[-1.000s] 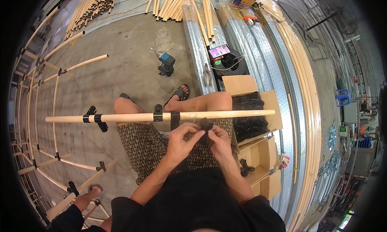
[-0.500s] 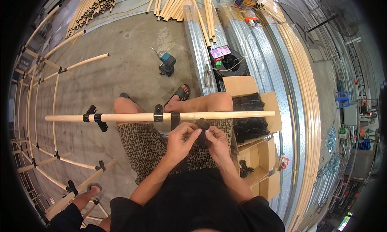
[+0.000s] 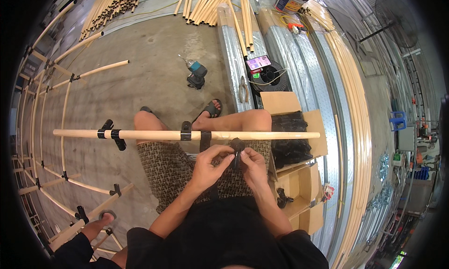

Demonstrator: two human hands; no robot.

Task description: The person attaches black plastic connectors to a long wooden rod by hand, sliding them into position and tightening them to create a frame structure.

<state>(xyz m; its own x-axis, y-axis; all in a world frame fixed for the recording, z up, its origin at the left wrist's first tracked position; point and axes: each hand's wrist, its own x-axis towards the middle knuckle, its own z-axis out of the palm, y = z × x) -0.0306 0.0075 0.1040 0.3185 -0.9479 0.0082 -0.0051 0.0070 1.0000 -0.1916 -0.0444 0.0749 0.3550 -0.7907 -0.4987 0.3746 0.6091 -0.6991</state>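
Observation:
Over my lap, my left hand [image 3: 211, 165] and my right hand [image 3: 253, 166] pinch a small black pipe clamp [image 3: 237, 147] between thumbs and fingertips. Just beyond them a long cream pipe [image 3: 271, 135] lies crosswise on my thighs. One black clamp [image 3: 186, 131] sits around this pipe near its middle, its rounded tab pointing away from me. Toward the left end a black joint [image 3: 112, 134] grips the pipe, with stubs angled to either side. The far part of the held clamp is close to the pipe; I cannot tell if they touch.
At my right stand a carton of bagged black parts [image 3: 290, 143] and an open carton [image 3: 299, 182] holding a few joints. Pliers [image 3: 243, 92], a phone [image 3: 258, 62] and a cordless drill [image 3: 194, 72] lie ahead. A pipe frame [image 3: 65, 119] fills the left, beside another person's foot [image 3: 107, 217].
The black clamp has turned between my fingers and now shows a narrow shiny edge toward me. Both hands stay at nearly the same place, and the pipe has not moved noticeably.

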